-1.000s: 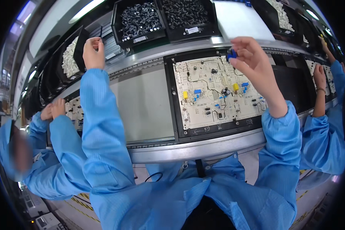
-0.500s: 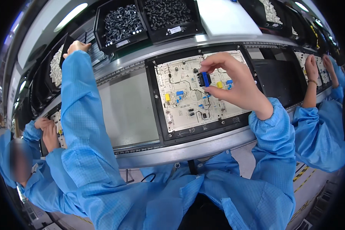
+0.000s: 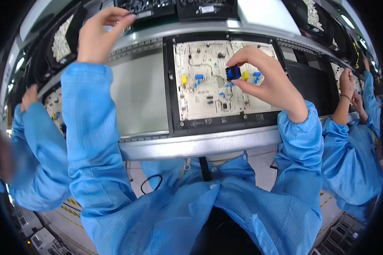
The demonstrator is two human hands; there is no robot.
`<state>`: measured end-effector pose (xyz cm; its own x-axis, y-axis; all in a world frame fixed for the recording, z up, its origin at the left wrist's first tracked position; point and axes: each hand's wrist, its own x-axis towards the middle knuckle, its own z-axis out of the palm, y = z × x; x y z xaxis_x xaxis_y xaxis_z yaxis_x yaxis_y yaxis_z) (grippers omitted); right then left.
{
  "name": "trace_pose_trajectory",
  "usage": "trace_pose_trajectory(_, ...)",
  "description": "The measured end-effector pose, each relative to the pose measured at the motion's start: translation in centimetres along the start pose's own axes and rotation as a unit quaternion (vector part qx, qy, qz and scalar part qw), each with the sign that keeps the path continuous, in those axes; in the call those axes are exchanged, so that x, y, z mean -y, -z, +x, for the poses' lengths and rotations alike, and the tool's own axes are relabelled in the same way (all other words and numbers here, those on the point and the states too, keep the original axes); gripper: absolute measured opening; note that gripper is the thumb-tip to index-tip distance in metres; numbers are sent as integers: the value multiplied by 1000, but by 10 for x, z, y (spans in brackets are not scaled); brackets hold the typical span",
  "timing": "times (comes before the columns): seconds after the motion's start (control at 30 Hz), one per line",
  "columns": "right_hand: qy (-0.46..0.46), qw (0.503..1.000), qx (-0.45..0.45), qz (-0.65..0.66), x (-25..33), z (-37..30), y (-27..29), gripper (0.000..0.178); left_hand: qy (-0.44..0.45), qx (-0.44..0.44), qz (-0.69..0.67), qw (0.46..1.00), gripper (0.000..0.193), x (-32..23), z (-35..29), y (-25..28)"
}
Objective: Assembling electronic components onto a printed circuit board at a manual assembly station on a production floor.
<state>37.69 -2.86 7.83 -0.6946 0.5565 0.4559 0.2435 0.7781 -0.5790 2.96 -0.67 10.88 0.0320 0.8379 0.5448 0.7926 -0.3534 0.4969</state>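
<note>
My right hand (image 3: 268, 78) pinches a small blue-and-black transformer (image 3: 233, 73) between thumb and fingertips, its row of pins facing left. It is held above a pale circuit board (image 3: 200, 100) that sits in a black frame (image 3: 171, 85). Blue, yellow and black components stand on the board. My left hand (image 3: 101, 34) is raised at the upper left, near the front of a black bin (image 3: 151, 17) of small dark parts. Its thumb and fingers meet in a pinch; what they hold, if anything, is too small to make out.
A metal rail (image 3: 157, 148) runs along the conveyor's near edge. Beyond the board stand another black bin (image 3: 206, 9), a white slab (image 3: 268, 17) and a bin of white parts (image 3: 61, 40). Co-workers' hands reach in at the left (image 3: 29, 97) and right (image 3: 347, 83).
My left hand has come back from the bins toward me, fingers now pinched. The transformer has turned in my right hand, which stays over the board. The view has shifted.
</note>
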Motion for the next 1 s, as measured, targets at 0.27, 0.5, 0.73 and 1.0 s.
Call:
trace_pose_trajectory(0.27,-87,973,212,36,-8,-11,-22,32,41,94,-95,990,22,-13,-79,-55)
trace_pose_trajectory(0.5,-127,964,233,20,-7,-13,-36,29,178,163,-305,921,27,14,-98,-77)
trace_pose_trajectory(0.73,-132,963,236,-12,-2,-15,-46,30,178,134,-308,925,28,26,-106,-89)
trace_pose_trajectory(1.0,-116,966,230,-29,3,-15,-51,31,189,146,-293,926,29,27,-105,-85)
